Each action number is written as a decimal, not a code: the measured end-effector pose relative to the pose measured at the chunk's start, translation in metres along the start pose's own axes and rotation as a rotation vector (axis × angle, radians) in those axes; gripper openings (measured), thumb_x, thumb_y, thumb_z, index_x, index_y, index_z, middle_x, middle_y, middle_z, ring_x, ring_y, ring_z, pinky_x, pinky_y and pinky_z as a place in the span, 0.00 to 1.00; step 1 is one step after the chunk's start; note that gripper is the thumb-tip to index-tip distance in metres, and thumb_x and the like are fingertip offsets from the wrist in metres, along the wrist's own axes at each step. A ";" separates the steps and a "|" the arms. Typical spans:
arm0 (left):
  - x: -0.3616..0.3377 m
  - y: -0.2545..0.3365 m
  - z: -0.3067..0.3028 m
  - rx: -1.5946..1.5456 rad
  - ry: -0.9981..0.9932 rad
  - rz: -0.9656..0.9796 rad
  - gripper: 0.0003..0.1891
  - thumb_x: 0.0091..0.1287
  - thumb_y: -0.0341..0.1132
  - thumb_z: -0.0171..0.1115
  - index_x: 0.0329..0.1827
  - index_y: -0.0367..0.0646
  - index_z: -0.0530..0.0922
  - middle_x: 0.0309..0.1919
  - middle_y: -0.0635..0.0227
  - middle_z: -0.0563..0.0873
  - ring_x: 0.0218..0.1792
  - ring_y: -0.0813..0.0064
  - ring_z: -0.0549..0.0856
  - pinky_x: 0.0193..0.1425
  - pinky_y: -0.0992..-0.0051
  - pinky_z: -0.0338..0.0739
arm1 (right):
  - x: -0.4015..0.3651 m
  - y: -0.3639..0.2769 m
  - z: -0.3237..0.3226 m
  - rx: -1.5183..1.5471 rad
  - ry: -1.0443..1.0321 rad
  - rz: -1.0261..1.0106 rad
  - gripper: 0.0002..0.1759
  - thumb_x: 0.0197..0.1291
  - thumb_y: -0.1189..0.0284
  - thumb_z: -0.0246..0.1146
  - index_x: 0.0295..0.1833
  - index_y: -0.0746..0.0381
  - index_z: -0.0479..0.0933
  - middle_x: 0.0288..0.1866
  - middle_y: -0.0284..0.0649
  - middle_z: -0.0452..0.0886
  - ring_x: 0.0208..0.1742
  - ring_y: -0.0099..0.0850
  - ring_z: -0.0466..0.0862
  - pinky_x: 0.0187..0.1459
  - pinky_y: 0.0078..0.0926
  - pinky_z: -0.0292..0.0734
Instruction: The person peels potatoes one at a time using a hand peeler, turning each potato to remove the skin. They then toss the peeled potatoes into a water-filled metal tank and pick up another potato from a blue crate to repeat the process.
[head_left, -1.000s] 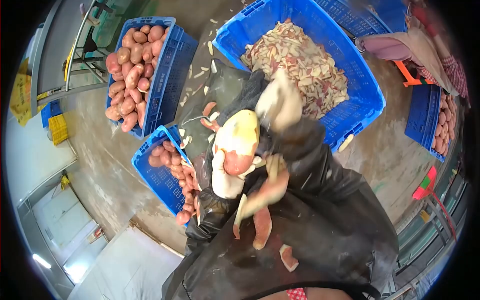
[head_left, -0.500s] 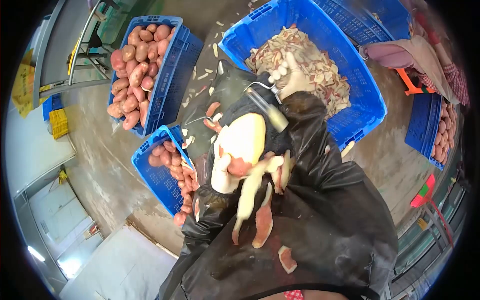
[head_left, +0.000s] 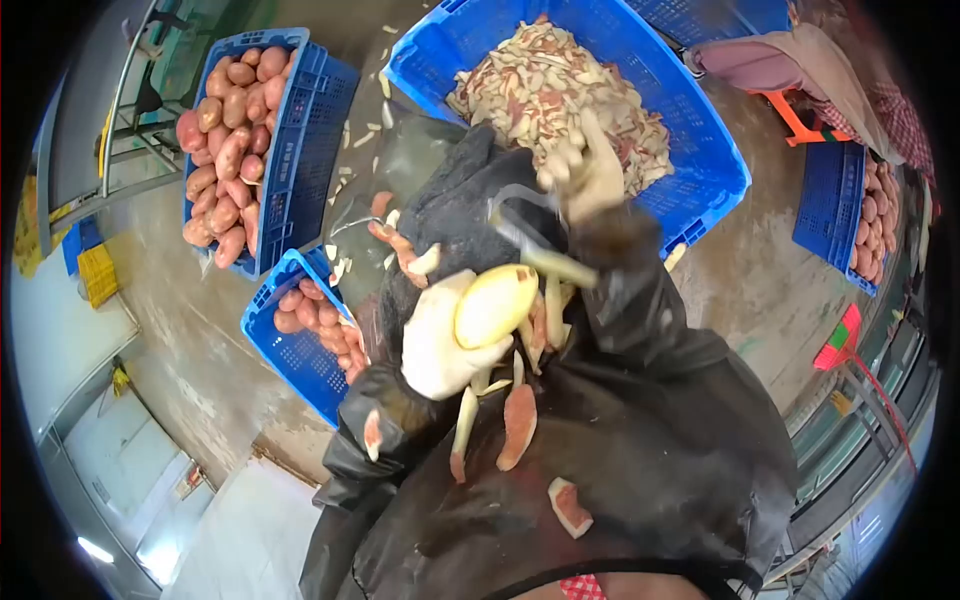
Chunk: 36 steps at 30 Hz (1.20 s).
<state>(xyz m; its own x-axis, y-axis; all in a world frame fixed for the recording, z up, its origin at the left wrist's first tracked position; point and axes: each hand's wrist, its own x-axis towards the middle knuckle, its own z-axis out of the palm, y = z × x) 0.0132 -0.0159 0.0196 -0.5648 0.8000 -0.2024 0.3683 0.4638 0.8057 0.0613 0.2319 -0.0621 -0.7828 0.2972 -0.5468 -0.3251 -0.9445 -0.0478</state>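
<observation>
My left hand [head_left: 440, 345], in a pale glove, is wrapped round a potato [head_left: 497, 303] whose visible side is peeled to yellow flesh. Above my lap, my right hand [head_left: 592, 180] is closed on a peeler [head_left: 528, 222], which is smeared by motion and held just above the potato. A pale strip of peel [head_left: 560, 266] is beside the peeler. More peels, such as a red-skinned strip [head_left: 518, 428], lie on my dark apron [head_left: 640, 480].
Ahead is a blue crate [head_left: 715, 130] holding a heap of peelings [head_left: 560, 90]. Unpeeled red potatoes fill a tall crate [head_left: 300, 150] and a lower crate [head_left: 300, 375] at left. Another person's sleeve [head_left: 780, 65] and a potato crate [head_left: 830, 210] are at right.
The potato has turned in my left hand; its red-skinned patch no longer shows. My right hand and the peeler have swung relative to it. The whole view has shifted slightly.
</observation>
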 end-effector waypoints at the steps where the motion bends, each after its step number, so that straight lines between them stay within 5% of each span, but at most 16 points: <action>1: -0.006 0.004 0.005 0.113 0.036 0.096 0.40 0.40 0.41 0.76 0.58 0.36 0.70 0.49 0.54 0.79 0.50 0.55 0.79 0.54 0.64 0.76 | -0.032 0.016 0.027 0.252 -0.198 0.178 0.23 0.63 0.49 0.56 0.25 0.56 0.68 0.14 0.30 0.65 0.18 0.30 0.70 0.24 0.35 0.68; 3: -0.015 0.009 0.014 0.255 0.049 0.133 0.41 0.39 0.39 0.76 0.59 0.34 0.70 0.53 0.53 0.76 0.51 0.53 0.78 0.54 0.61 0.75 | -0.051 0.044 0.040 -0.283 0.123 -0.052 0.23 0.63 0.49 0.57 0.24 0.56 0.67 0.14 0.30 0.65 0.17 0.29 0.70 0.22 0.34 0.67; 5: -0.019 0.001 0.017 0.306 0.127 0.320 0.40 0.40 0.35 0.75 0.60 0.33 0.69 0.53 0.52 0.77 0.51 0.52 0.78 0.54 0.61 0.75 | -0.008 0.017 -0.021 -0.094 0.319 -0.188 0.21 0.65 0.50 0.54 0.27 0.53 0.65 0.14 0.28 0.62 0.13 0.28 0.62 0.17 0.30 0.61; 8: -0.027 -0.016 0.034 0.191 0.261 0.312 0.37 0.41 0.31 0.73 0.59 0.33 0.70 0.53 0.52 0.78 0.51 0.52 0.78 0.55 0.61 0.74 | -0.064 0.025 0.012 0.154 -0.210 0.002 0.22 0.66 0.49 0.51 0.26 0.52 0.66 0.14 0.28 0.62 0.13 0.27 0.63 0.17 0.29 0.60; 9: -0.022 -0.028 0.032 0.229 0.287 0.496 0.34 0.43 0.29 0.72 0.58 0.33 0.71 0.52 0.52 0.78 0.51 0.52 0.78 0.57 0.61 0.73 | -0.079 0.042 0.032 -0.255 -0.018 -0.184 0.22 0.67 0.50 0.50 0.25 0.52 0.66 0.13 0.27 0.59 0.13 0.25 0.60 0.17 0.28 0.57; 11: -0.018 -0.004 0.023 0.192 0.247 0.366 0.33 0.42 0.30 0.73 0.56 0.33 0.73 0.52 0.52 0.79 0.49 0.51 0.79 0.58 0.61 0.73 | -0.035 0.029 -0.011 -0.041 0.341 -0.150 0.22 0.68 0.50 0.50 0.25 0.52 0.66 0.13 0.27 0.59 0.13 0.25 0.61 0.17 0.28 0.57; 14: -0.018 -0.027 0.026 0.027 0.308 0.377 0.35 0.42 0.38 0.76 0.55 0.34 0.73 0.50 0.50 0.80 0.48 0.55 0.81 0.61 0.62 0.71 | -0.060 0.032 0.007 -0.132 -0.042 -0.225 0.21 0.66 0.50 0.52 0.26 0.52 0.66 0.14 0.27 0.61 0.15 0.25 0.61 0.19 0.26 0.58; 17: -0.024 -0.037 0.010 -0.514 0.044 0.019 0.39 0.42 0.39 0.79 0.57 0.32 0.71 0.50 0.49 0.80 0.49 0.57 0.82 0.61 0.62 0.71 | -0.028 0.046 -0.008 -0.005 0.172 -0.201 0.22 0.68 0.49 0.48 0.27 0.53 0.68 0.15 0.27 0.63 0.15 0.25 0.65 0.20 0.27 0.62; 20: -0.015 -0.045 0.012 -0.688 -0.004 -0.046 0.42 0.42 0.35 0.79 0.61 0.33 0.66 0.51 0.52 0.79 0.52 0.63 0.80 0.59 0.65 0.74 | -0.045 0.043 0.013 0.051 -0.360 -0.112 0.24 0.70 0.49 0.44 0.27 0.53 0.67 0.15 0.25 0.63 0.16 0.28 0.67 0.21 0.31 0.65; 23: -0.013 -0.025 -0.004 -0.626 -0.077 -0.236 0.44 0.40 0.32 0.80 0.62 0.34 0.65 0.56 0.53 0.76 0.56 0.64 0.78 0.59 0.65 0.74 | -0.003 0.047 0.011 -0.337 0.094 -0.222 0.22 0.66 0.53 0.54 0.25 0.56 0.66 0.16 0.34 0.66 0.19 0.33 0.73 0.22 0.36 0.70; 25: -0.006 -0.030 -0.011 -0.809 -0.097 -0.110 0.44 0.39 0.32 0.80 0.61 0.35 0.65 0.58 0.53 0.74 0.56 0.63 0.77 0.60 0.65 0.74 | 0.017 0.017 0.021 -0.084 0.128 -0.289 0.21 0.65 0.51 0.55 0.25 0.54 0.66 0.18 0.28 0.66 0.18 0.26 0.67 0.22 0.28 0.65; 27: 0.003 -0.021 -0.010 -0.674 0.054 -0.001 0.45 0.39 0.32 0.80 0.62 0.35 0.64 0.60 0.52 0.72 0.59 0.62 0.75 0.62 0.64 0.71 | 0.003 0.012 0.025 0.273 -0.365 -0.003 0.21 0.65 0.50 0.54 0.25 0.52 0.66 0.18 0.26 0.66 0.18 0.24 0.64 0.23 0.26 0.62; 30: 0.013 -0.011 0.019 -0.402 0.439 0.232 0.49 0.40 0.32 0.79 0.66 0.38 0.58 0.66 0.48 0.65 0.65 0.55 0.68 0.68 0.61 0.64 | -0.019 0.047 0.059 0.173 -0.329 0.028 0.21 0.67 0.50 0.51 0.27 0.53 0.68 0.17 0.28 0.66 0.18 0.27 0.67 0.25 0.30 0.65; 31: 0.009 -0.013 0.015 -0.205 0.382 0.216 0.51 0.42 0.29 0.78 0.69 0.37 0.55 0.68 0.50 0.63 0.66 0.57 0.68 0.67 0.61 0.65 | -0.017 0.050 0.061 0.058 -0.284 -0.042 0.21 0.67 0.50 0.50 0.28 0.54 0.69 0.17 0.29 0.66 0.18 0.28 0.69 0.25 0.31 0.67; 33: 0.004 0.015 0.002 -0.945 0.171 -0.093 0.51 0.44 0.26 0.76 0.70 0.36 0.52 0.68 0.51 0.63 0.66 0.59 0.68 0.67 0.63 0.66 | -0.016 0.051 0.070 -0.038 -0.253 -0.035 0.22 0.69 0.51 0.47 0.29 0.54 0.69 0.17 0.29 0.66 0.18 0.27 0.68 0.24 0.30 0.67; 36: -0.011 0.018 0.009 -0.518 0.347 -0.218 0.44 0.47 0.27 0.74 0.68 0.32 0.59 0.60 0.52 0.73 0.60 0.64 0.75 0.63 0.68 0.71 | -0.020 0.062 0.063 -0.176 -0.291 0.016 0.23 0.71 0.52 0.43 0.30 0.55 0.70 0.17 0.29 0.67 0.18 0.28 0.69 0.23 0.30 0.68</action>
<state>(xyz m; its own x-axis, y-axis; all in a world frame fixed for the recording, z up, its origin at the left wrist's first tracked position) 0.0329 -0.0130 0.0310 -0.8234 0.4991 -0.2701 -0.1357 0.2890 0.9477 0.0237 0.1762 -0.0016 -0.9139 0.2854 -0.2885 -0.2344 -0.9516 -0.1988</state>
